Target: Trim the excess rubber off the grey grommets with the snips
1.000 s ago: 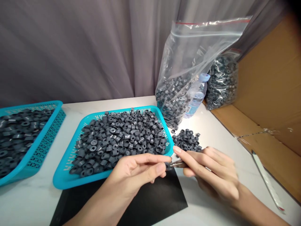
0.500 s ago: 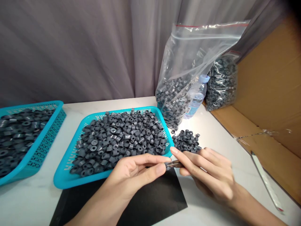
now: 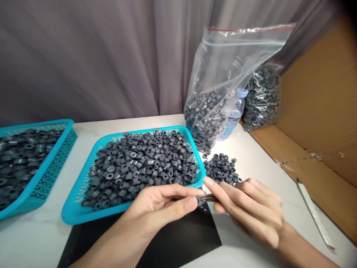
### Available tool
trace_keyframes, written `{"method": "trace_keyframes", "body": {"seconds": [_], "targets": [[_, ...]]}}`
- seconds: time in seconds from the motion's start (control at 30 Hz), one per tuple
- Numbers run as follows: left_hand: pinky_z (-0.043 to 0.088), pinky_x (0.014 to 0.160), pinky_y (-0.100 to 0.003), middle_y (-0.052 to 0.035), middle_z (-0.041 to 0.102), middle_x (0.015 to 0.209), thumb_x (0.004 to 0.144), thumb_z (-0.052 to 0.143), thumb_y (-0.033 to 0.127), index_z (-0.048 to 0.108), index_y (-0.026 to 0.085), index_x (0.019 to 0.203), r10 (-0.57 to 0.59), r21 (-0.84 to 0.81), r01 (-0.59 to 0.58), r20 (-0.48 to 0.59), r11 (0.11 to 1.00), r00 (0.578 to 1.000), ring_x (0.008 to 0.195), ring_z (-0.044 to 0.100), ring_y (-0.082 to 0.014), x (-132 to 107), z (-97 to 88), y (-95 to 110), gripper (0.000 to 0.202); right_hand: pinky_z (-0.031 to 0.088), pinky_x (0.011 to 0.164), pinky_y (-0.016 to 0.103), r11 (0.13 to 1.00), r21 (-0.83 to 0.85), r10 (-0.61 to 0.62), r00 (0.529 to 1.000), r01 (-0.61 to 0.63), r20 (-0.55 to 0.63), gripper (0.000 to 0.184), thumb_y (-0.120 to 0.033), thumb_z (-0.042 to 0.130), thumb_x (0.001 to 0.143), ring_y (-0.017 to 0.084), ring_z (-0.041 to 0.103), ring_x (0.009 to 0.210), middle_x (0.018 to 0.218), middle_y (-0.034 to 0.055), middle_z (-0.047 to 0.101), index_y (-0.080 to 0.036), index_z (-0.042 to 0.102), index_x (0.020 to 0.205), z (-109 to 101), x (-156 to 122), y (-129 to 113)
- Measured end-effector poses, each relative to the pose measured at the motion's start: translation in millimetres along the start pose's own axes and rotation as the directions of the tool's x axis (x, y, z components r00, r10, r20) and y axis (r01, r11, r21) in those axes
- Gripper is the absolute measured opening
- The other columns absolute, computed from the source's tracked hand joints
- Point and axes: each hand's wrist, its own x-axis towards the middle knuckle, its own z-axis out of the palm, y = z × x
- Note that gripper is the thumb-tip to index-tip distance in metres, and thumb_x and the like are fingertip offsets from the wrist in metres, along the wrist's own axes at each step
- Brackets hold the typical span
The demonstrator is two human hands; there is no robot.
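Note:
My left hand pinches a short grey plastic ring between thumb and forefinger, mostly hidden by the fingertips. My right hand is closed around a small metal tool with two pointed tips; its fingers cover the handle, so tweezers or snips cannot be told apart. The tips touch the ring. Both hands are above a black sheet, on which small pale specks show. Just behind them stands a turquoise basket heaped with grey rings. A loose pile of rings lies beyond my right hand.
A second turquoise basket of rings stands at left. Behind the pile are an open zip bag part filled with rings and a water bottle. A fuller bag sits against cardboard. A slim pale cutter-like tool lies at right.
My right hand has shifted slightly right and turned a little, its tool tips still at the ring. Pale specks now show on the black sheet below. My left hand keeps its pinch.

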Motion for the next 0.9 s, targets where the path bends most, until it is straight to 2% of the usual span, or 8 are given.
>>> {"method": "trace_keyframes", "body": {"seconds": [0.3,0.5,0.67,0.9], "targets": [[0.050,0.103,-0.038,-0.0044,0.082,0.101,0.082,0.079,0.032,0.084,0.024,0.086,-0.020,0.076,0.021,-0.005,0.997,1.000,0.108,0.073,-0.0285,0.6,-2.2,0.8,0.010,0.040,0.054,0.035,0.996,-0.067,-0.059,0.998,0.058,-0.012,0.028,-0.014,0.066,0.097,0.013,0.058,0.058,0.093,0.0062,0.081,-0.002,0.069,0.122,-3.8,1.2,-1.6],[0.043,0.111,-0.042,-0.0055,0.082,0.105,0.081,0.079,0.035,0.084,0.025,0.088,-0.012,0.080,0.015,-0.027,0.997,1.000,0.114,0.070,-0.0304,-0.3,-0.9,-0.2,0.013,0.040,0.053,0.034,0.991,-0.100,-0.094,0.995,0.091,-0.021,0.026,-0.012,0.067,0.094,0.012,0.056,0.056,0.090,0.0047,0.081,-0.004,0.072,0.118,-3.0,-0.6,-1.3],[0.036,0.117,-0.041,-0.0062,0.082,0.107,0.085,0.076,0.031,0.084,0.023,0.096,-0.040,0.098,0.039,0.012,0.994,0.999,0.120,0.067,-0.0297,1.5,0.3,2.5,0.016,0.040,0.053,0.034,0.991,-0.107,-0.090,0.995,0.085,-0.042,0.025,-0.013,0.068,0.093,0.012,0.054,0.056,0.090,0.0042,0.080,-0.007,0.074,0.117,-2.2,0.4,-1.2],[0.036,0.117,-0.042,-0.0067,0.082,0.103,0.083,0.078,0.032,0.084,0.024,0.090,-0.011,0.075,0.012,-0.003,0.997,1.000,0.122,0.066,-0.0300,-2.6,2.7,4.7,0.012,0.040,0.055,0.033,0.989,-0.119,-0.092,0.995,0.088,-0.034,0.025,-0.012,0.068,0.093,0.012,0.054,0.058,0.090,0.0038,0.080,-0.008,0.074,0.117,-3.0,-2.9,-1.1]]}}
